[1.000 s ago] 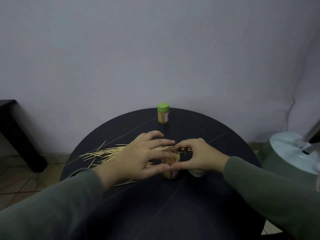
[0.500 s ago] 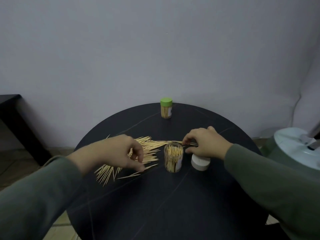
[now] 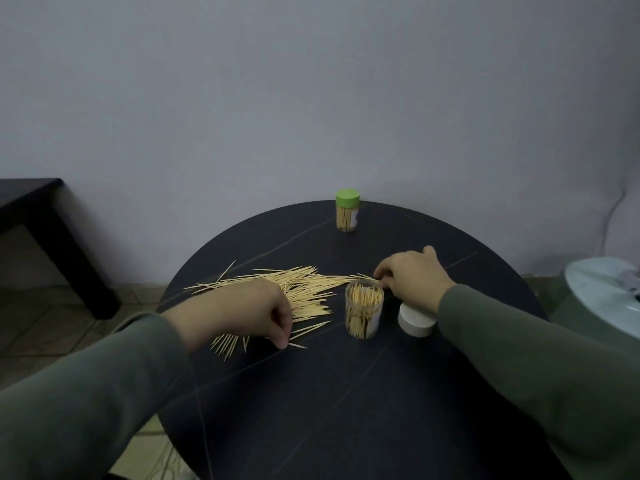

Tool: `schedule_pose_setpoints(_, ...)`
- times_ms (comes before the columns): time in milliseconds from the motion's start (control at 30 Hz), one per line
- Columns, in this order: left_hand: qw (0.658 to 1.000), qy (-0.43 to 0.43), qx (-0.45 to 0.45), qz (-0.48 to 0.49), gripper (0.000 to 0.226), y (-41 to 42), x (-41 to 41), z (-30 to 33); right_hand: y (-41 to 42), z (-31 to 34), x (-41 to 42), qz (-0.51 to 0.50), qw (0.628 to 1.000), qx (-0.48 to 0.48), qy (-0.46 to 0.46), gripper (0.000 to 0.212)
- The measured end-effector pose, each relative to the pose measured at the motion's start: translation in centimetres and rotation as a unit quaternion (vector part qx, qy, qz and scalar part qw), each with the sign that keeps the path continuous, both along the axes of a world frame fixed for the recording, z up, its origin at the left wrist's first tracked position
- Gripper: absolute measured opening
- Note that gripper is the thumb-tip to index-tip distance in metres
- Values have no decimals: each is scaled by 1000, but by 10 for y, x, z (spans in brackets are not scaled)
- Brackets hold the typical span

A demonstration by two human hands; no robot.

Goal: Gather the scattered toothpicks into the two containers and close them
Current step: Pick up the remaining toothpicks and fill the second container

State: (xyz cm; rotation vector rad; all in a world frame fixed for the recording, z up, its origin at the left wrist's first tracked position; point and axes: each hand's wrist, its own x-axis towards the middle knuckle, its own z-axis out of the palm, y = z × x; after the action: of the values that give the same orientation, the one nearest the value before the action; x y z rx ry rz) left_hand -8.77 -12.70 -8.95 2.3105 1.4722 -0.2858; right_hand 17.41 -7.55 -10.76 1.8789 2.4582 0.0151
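1. Left hand (image 3: pixel 256 306): nearest the camera, lowered onto the near edge of the toothpicks (image 3: pixel 304 289). Its fingers are curled down, with the tips pinching at loose sticks on the worktop (image 3: pixel 346 393).
2. Open jar (image 3: pixel 363 313): stands upright just right of the pile, clear-walled and well filled with sticks standing on end. Its white lid (image 3: pixel 415 322) lies just beside it on the right, not fitted.
3. Right hand (image 3: pixel 412 275): just behind the open jar, fingers curled at the far right tip of the pile. Whether that grip actually holds sticks cannot be told.
4. Toothpicks: thin, pale, pointed sticks, fanned across the left-centre of the worktop, many overlapping.
5. Green-lidded jar (image 3: pixel 347 211): at the far edge, well apart from the rest, full and capped.
6. Progress, by judgement: one container is finished. The second is mostly filled, a sizeable pile remains to be gathered, and the white lid is not yet on.
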Motion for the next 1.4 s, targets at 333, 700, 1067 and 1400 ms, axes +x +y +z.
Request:
schedule_pose_setpoints(333, 986, -51, 152, 54, 18, 7, 24, -15, 1, -7, -7, 49, 995, 23, 81, 29)
schedule_pose_setpoints(700, 983, 57, 158, 70, 37, 21, 31, -6, 17, -5, -27, 119, 991, 6, 60, 36)
schedule_pose_setpoints(1067, 982, 91, 167, 21, 25, 29, 49, -7, 26, -11, -27, 180, 982, 14, 52, 36)
schedule_pose_setpoints(1400, 977, 111, 177, 35, 28, 30, 50, -6, 17, -6, -2, 145, 988, 42, 21, 34)
